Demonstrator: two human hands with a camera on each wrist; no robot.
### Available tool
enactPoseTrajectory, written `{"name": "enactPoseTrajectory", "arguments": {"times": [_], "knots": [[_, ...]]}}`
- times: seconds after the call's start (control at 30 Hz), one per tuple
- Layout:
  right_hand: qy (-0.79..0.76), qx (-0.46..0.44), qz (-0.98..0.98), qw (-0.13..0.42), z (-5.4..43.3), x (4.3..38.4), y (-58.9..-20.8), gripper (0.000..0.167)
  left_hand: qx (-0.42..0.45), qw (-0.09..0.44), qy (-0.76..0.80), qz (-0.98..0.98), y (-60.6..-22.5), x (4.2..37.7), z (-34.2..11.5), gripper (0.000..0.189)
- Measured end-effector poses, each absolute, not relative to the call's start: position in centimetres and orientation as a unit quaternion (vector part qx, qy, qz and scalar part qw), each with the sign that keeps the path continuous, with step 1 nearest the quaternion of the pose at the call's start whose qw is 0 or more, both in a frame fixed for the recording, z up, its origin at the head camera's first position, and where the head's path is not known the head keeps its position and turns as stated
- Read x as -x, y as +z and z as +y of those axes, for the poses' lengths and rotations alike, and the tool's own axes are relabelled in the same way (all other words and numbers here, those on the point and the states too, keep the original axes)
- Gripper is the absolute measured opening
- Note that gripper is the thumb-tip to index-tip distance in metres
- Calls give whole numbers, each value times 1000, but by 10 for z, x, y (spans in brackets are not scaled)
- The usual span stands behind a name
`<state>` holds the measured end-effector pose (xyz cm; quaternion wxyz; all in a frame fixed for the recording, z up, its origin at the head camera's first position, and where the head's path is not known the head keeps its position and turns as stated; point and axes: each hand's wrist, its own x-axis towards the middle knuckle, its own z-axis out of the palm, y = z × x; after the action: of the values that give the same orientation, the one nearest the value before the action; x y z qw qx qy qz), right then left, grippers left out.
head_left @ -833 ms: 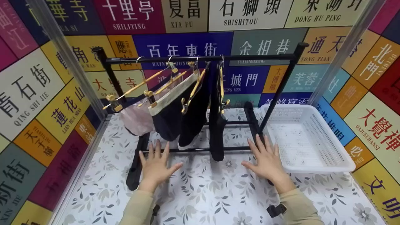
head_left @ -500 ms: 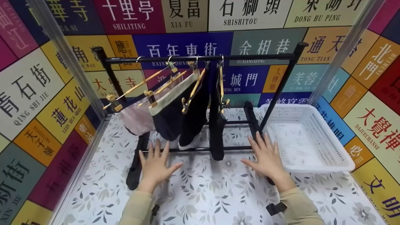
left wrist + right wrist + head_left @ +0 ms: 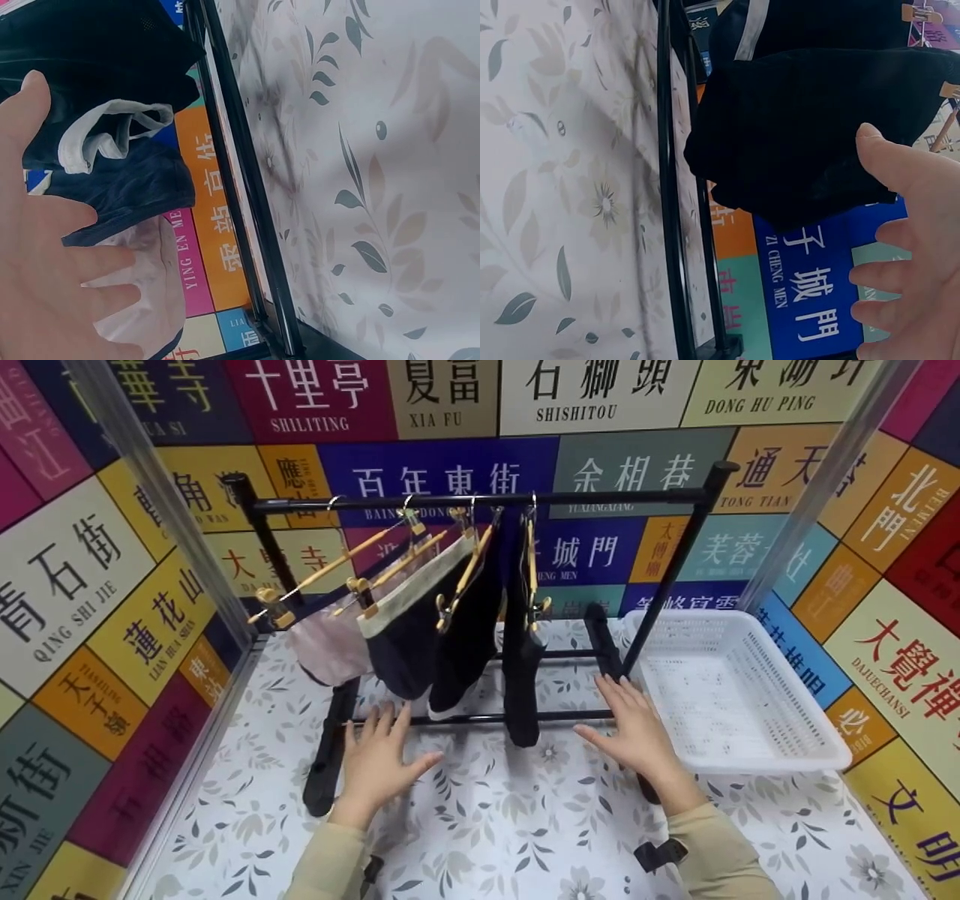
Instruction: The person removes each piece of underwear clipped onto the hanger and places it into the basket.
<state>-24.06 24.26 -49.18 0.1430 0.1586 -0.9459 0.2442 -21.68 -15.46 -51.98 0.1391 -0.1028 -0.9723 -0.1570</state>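
A black garment rack point(image 3: 600, 498) stands on the table with several wooden clip hangers point(image 3: 341, 561) on its top bar. From them hang a pink piece of clothing with a dark band point(image 3: 330, 645), a navy one with a pale waistband point(image 3: 397, 660), a black one with a white edge point(image 3: 465, 652) and a narrow-hanging black one point(image 3: 521, 690). My left hand point(image 3: 381, 769), fingers spread, is at the rack's front left, holding nothing. Fingers extended, my right hand point(image 3: 637, 735) is by the right foot, also holding nothing. Hanging black cloth point(image 3: 795, 135) shows beyond my right thumb.
A white plastic basket point(image 3: 757, 766) sits at the right, beside the rack. Leaf-patterned cloth point(image 3: 495, 825) covers the table. Walls printed with coloured name signs point(image 3: 637, 472) close in the back and sides, with clear corner posts point(image 3: 817, 487).
The right hand has turned slightly inward and its fingers have drawn closer together. The left hand's fingertips have dipped a little lower. The rack, clothing and basket stay in place.
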Motion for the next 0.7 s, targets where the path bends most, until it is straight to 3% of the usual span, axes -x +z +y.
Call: {"name": "enactPoseTrajectory", "arguments": {"times": [0.3, 0.7], "knots": [[288, -146, -939, 120, 235, 243, -473, 85, 130, 142, -163, -968, -521, 216, -149, 93], [311, -161, -930, 109, 222, 246, -452, 81, 147, 70, -167, -972, -517, 216, -140, 94]]}}
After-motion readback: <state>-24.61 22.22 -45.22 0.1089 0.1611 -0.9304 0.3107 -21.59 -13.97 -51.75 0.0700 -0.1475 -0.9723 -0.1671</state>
